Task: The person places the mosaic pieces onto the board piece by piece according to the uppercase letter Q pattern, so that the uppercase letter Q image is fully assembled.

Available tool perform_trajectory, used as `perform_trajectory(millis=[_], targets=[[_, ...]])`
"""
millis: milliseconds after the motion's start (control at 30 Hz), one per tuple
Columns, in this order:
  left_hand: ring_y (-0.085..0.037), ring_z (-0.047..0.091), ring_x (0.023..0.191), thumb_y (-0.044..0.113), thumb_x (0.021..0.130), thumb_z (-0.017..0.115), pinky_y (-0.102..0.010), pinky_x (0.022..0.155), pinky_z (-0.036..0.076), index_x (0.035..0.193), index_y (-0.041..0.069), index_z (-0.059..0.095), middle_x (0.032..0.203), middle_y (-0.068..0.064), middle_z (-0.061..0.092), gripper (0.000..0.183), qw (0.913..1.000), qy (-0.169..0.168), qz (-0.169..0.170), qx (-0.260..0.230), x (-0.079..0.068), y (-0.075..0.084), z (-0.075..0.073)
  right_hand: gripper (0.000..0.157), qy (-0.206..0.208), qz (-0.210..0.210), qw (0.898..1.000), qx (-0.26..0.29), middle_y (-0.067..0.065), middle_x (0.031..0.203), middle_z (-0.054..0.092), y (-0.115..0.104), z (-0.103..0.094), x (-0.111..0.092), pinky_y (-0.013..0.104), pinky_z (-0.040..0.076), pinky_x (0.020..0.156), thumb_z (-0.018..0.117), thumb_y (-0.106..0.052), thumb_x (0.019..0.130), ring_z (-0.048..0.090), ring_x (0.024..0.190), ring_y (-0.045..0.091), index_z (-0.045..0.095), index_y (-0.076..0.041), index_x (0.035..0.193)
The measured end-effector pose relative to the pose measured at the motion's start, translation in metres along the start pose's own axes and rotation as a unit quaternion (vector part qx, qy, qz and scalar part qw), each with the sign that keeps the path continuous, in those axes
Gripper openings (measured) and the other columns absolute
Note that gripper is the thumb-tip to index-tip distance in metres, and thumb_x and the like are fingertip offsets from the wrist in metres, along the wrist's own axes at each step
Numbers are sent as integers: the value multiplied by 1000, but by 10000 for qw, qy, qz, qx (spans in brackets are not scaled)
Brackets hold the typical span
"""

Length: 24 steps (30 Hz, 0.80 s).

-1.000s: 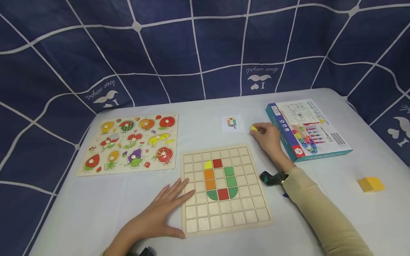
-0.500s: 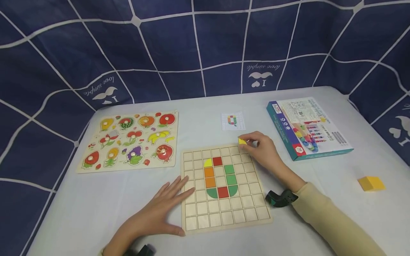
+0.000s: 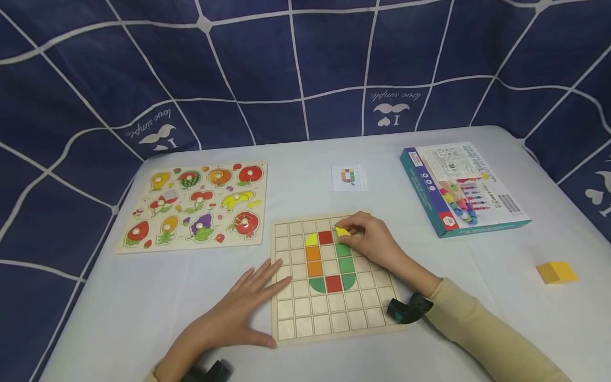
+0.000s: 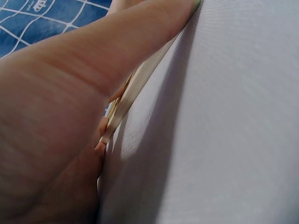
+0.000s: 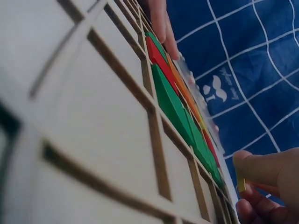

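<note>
A wooden grid board (image 3: 329, 332) lies mid-table, with red, orange, green and yellow tiles set in some of its squares as a ring. Over the ring's upper right corner my right hand (image 3: 372, 239) pinches a small yellow tile (image 3: 342, 232) between thumb and fingers, beside a red tile (image 3: 325, 237) and above a green tile (image 3: 342, 250). In the right wrist view the yellow tile (image 5: 240, 183) shows edge-on under the fingertips. My left hand (image 3: 238, 313) lies spread at the board's left edge, fingertips on its rim and thumb at the near left corner.
Behind the board lies a printed pattern card (image 3: 349, 177). A fruit knob puzzle (image 3: 195, 207) is at the left. At the right are a flat toy box (image 3: 465, 188) and a yellow block (image 3: 557, 272). A blue checked cloth (image 3: 267, 63) hangs behind the table.
My right hand has carried the yellow tile leftward and nearer, from beside the pattern card to over the board's coloured ring. The left hand has stayed at the board's edge.
</note>
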<state>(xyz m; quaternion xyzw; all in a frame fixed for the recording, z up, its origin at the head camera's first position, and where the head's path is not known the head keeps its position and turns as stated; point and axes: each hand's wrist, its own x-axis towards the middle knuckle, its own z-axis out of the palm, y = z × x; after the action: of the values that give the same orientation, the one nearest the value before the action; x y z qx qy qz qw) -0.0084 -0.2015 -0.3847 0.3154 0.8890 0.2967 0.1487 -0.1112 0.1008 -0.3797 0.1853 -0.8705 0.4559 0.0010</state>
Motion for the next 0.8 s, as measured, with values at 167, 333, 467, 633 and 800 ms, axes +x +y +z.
perform_trajectory(millis=[167, 333, 467, 633, 800], targets=[[-23, 0, 140, 67, 57, 71, -55, 106, 6, 148, 27, 29, 156, 1, 5, 108, 10000, 36, 34, 79, 1, -1, 0, 25, -13, -100, 9996, -266, -1, 90, 63, 1, 4, 0, 30, 46, 69, 78, -9, 75, 52, 78, 14, 72, -8, 99], [-23, 0, 140, 68, 57, 71, -55, 107, 5, 148, 28, 29, 156, 1, 4, 108, 10000, 44, 39, 80, 2, -2, 0, 26, 29, -165, 9991, -383, -1, 91, 64, 1, 6, 1, 30, 46, 68, 78, -8, 75, 51, 77, 14, 72, -7, 100], [-23, 1, 140, 67, 58, 71, -56, 106, 6, 148, 28, 29, 156, 1, 5, 107, 9999, 53, 51, 78, 2, -2, 1, 26, 53, -214, 9990, -389, 0, 91, 64, 1, 6, 0, 30, 45, 67, 77, -5, 75, 51, 77, 14, 72, -6, 101], [-22, 1, 140, 67, 58, 72, -56, 106, 7, 148, 28, 29, 156, 1, 5, 107, 10000, 73, 35, 48, 1, -2, 1, 23, 23, -148, 9993, -344, 1, 93, 65, 0, 6, 0, 31, 46, 68, 75, -3, 77, 53, 78, 14, 72, -7, 100], [-19, -2, 140, 66, 57, 73, -54, 106, 5, 148, 29, 29, 156, 3, 3, 108, 10000, 16, -62, 0, 2, -1, 0, 22, 1, -74, 9995, -294, 3, 97, 66, -1, 6, 0, 30, 49, 70, 74, -2, 78, 57, 79, 14, 72, -6, 100]])
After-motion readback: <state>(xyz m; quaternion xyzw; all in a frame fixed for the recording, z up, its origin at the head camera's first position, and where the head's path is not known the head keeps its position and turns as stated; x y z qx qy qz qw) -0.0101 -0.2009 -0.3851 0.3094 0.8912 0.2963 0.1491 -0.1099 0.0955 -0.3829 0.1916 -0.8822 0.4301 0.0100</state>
